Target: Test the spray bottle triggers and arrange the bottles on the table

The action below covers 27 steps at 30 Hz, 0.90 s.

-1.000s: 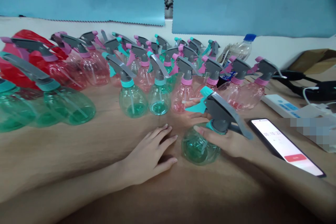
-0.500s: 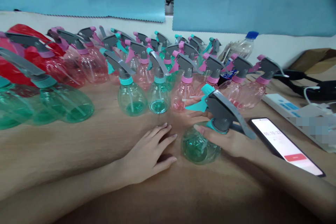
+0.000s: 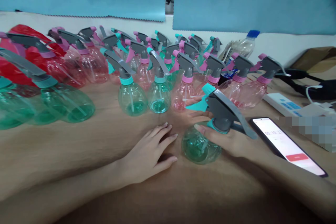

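Around the neck and upper body of a green spray bottle (image 3: pixel 201 145), my right hand (image 3: pixel 231 141) is closed. The bottle has a grey head with a turquoise nozzle and trigger pointing left, and it leans a little. Some right-hand fingers pass behind it and show at its far left. My left hand (image 3: pixel 152 154) lies flat on the wooden table (image 3: pixel 110 147), fingers apart, left of the held bottle and holding nothing. Beyond the left hand stand two green spray bottles (image 3: pixel 132 99) with turquoise collars, and a pink spray bottle (image 3: pixel 182 94) stands to their right.
Several more pink and green spray bottles line the back, with a red plastic bag (image 3: pixel 22 66) at far left. On the right lie a phone (image 3: pixel 286 145) showing a timer, a white power strip (image 3: pixel 282 103) and black straps (image 3: pixel 296 77). A blue-capped bottle (image 3: pixel 245 47) stands behind.
Almost nothing differs. Both hands and the held spray bottle keep their places, with only a very slight shift of the whole view.
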Each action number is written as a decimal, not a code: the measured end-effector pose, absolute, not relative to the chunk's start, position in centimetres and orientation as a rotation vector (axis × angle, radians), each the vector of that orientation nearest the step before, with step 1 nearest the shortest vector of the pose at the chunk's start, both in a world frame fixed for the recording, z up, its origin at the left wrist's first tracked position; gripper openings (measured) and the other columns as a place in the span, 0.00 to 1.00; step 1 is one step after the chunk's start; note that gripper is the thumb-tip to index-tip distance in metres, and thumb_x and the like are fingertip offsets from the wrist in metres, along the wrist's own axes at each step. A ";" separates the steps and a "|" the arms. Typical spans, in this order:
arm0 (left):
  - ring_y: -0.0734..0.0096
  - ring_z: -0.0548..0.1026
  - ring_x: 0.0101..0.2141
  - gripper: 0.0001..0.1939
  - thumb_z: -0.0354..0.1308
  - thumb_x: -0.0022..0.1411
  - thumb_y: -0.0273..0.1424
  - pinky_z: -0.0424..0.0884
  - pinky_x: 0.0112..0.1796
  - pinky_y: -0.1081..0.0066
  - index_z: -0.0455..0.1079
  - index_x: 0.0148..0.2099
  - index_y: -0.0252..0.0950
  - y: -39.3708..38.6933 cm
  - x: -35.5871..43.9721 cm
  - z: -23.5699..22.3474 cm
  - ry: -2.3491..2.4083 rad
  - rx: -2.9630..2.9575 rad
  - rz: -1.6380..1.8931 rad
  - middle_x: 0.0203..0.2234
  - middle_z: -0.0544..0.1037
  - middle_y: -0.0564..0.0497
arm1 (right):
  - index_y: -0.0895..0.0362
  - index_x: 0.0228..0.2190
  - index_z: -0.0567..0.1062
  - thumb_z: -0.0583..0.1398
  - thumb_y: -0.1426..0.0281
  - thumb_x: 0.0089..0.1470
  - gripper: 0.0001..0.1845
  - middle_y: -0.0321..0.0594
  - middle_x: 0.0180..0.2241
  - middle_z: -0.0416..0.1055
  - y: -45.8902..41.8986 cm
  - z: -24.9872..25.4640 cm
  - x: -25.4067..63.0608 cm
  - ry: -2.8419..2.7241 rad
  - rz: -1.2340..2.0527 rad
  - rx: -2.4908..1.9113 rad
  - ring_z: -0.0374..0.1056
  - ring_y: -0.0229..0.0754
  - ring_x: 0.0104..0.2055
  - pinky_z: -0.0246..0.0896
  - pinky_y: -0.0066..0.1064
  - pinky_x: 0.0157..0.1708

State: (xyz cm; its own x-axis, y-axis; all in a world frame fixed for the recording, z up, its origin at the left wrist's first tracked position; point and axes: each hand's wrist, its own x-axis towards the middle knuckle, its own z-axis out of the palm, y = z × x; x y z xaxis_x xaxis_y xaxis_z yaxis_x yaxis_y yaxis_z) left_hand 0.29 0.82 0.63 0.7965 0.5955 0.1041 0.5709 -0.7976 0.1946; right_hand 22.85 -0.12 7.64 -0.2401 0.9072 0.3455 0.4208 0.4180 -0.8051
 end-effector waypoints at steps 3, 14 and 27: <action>0.53 0.54 0.62 0.28 0.48 0.68 0.45 0.56 0.57 0.53 0.57 0.63 0.35 0.9 0.3 0.6 0.923 2.831 0.253 0.63 0.57 0.41 | 0.50 0.35 0.76 0.54 0.69 0.50 0.12 0.39 0.38 0.76 0.0 7.8 22.9 -1.884 0.766 -1.128 0.71 0.47 0.47 0.71 0.40 0.44; 0.53 0.53 0.62 0.28 0.48 0.67 0.45 0.56 0.57 0.53 0.58 0.63 0.35 0.9 0.3 0.7 0.925 2.828 0.245 0.63 0.57 0.41 | 0.51 0.18 0.69 0.54 0.70 0.47 0.10 0.38 0.31 0.73 -0.3 8.2 23.0 -1.884 0.714 -1.145 0.73 0.43 0.37 0.73 0.36 0.39; 0.53 0.53 0.62 0.29 0.49 0.67 0.46 0.55 0.57 0.54 0.57 0.63 0.34 1.0 0.3 0.7 0.913 2.845 0.235 0.63 0.56 0.40 | 0.48 0.41 0.71 0.54 0.71 0.46 0.18 0.36 0.35 0.74 -0.4 8.1 22.9 -1.795 0.885 -1.170 0.73 0.44 0.41 0.70 0.39 0.45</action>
State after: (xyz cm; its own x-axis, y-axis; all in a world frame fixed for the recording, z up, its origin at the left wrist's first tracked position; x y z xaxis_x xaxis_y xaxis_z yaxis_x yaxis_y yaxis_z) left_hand 0.27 1.03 0.69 0.8032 0.5865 0.1043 0.5639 -0.8050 0.1841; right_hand 22.90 -0.38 8.15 -0.2518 0.9364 0.2445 0.3764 0.3274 -0.8667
